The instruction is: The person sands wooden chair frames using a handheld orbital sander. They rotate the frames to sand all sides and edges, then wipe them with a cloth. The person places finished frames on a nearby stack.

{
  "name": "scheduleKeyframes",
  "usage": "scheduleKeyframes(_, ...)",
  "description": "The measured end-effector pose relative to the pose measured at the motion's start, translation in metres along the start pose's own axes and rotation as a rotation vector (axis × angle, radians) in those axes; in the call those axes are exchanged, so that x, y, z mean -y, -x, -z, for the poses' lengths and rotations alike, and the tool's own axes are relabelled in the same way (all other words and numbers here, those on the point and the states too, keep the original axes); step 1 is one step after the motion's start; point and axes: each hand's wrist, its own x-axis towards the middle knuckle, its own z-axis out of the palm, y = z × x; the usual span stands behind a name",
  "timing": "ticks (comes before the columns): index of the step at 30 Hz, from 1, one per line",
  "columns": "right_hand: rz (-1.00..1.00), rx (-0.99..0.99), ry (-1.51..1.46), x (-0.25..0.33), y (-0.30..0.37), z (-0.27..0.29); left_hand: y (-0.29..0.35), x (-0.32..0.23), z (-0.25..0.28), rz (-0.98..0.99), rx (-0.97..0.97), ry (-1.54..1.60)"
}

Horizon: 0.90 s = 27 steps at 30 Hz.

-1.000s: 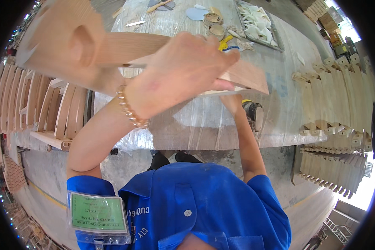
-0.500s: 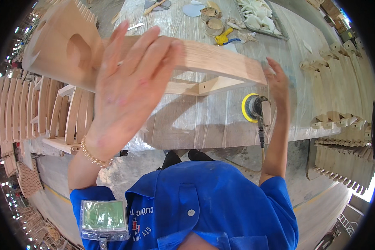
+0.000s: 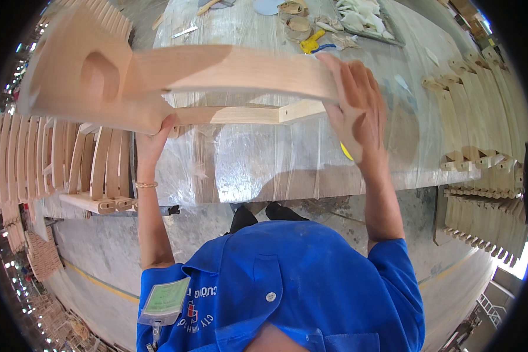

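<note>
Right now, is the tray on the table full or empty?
The tray looks full: white pieces heap across its visible part.

Left hand: gripping, partly hidden, fingers out of sight.
Left thumb: angled forward and toward the right.
Left wrist: nearly straight, in line with the arm.
Left forearm: reaching forward, well apart from the right.
Right hand: gripping, farther forward than the left.
Right fingers: bent, close together, pointing away from the torso.
Right forearm: reaching forward, slanting slightly inward toward the hand.
Feet: near each other, partly hidden below the torso.
</note>
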Motion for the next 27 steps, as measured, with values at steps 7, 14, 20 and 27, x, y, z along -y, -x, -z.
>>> scheduleKeyframes(7, -0.098, 0.056, -0.122, -0.073, 0.021, -0.007, 0.013, -0.017, 0.035, 0.044, 0.052, 0.1)
scheduleKeyframes(14, -0.619, 0.567, 0.03, -0.13, 0.118, -0.041, 0.047, 0.056, 0.019, 0.642, 0.251, 0.393)
scheduleKeyframes(20, -0.601, 0.278, 0.044, -0.128, 0.147, -0.058, 0.075, 0.114, -0.003, 0.77, 0.322, 0.46)
scheduleKeyframes(27, -0.317, 0.441, -0.309, -0.051, 0.131, -0.059, 0.076, 0.125, -0.01, 0.808, 0.329, 0.4)
